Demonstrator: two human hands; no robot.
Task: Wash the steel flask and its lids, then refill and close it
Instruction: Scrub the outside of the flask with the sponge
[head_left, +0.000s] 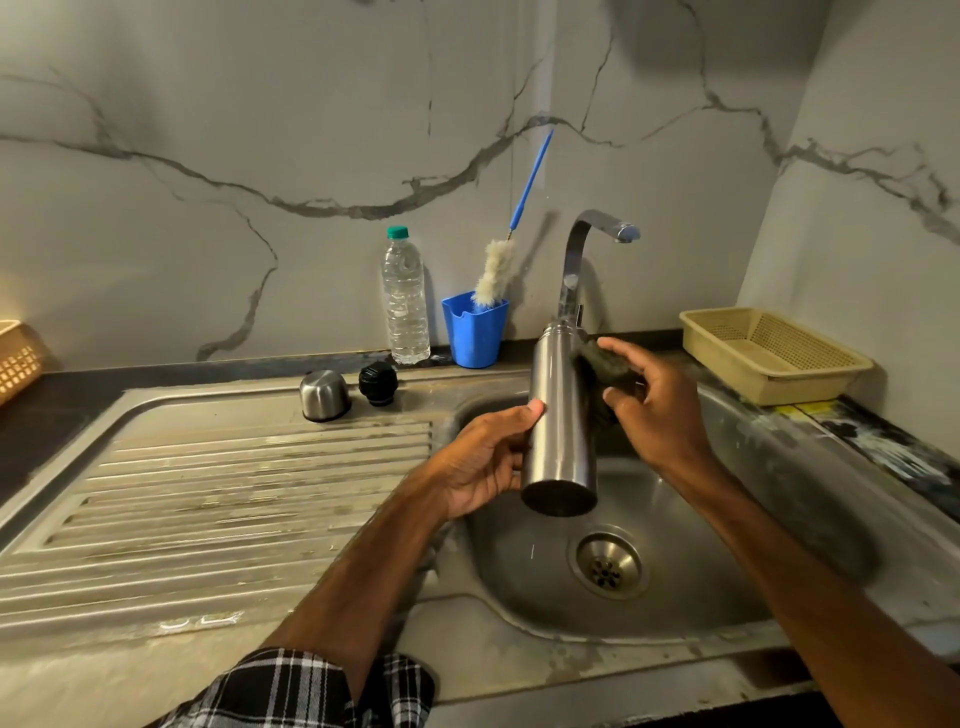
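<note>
The steel flask hangs over the sink basin with no lid on it, its neck pointing away towards the tap. My left hand grips its lower body, thumb across the front. My right hand holds a dark scrub pad pressed against the flask's upper right side. Back on the drainboard stand the steel cup lid and, beside it on the right, the black inner stopper.
The tap rises behind the flask; no water runs from it. A clear water bottle and a blue cup with a bottle brush stand at the wall. A beige basket sits right of the basin.
</note>
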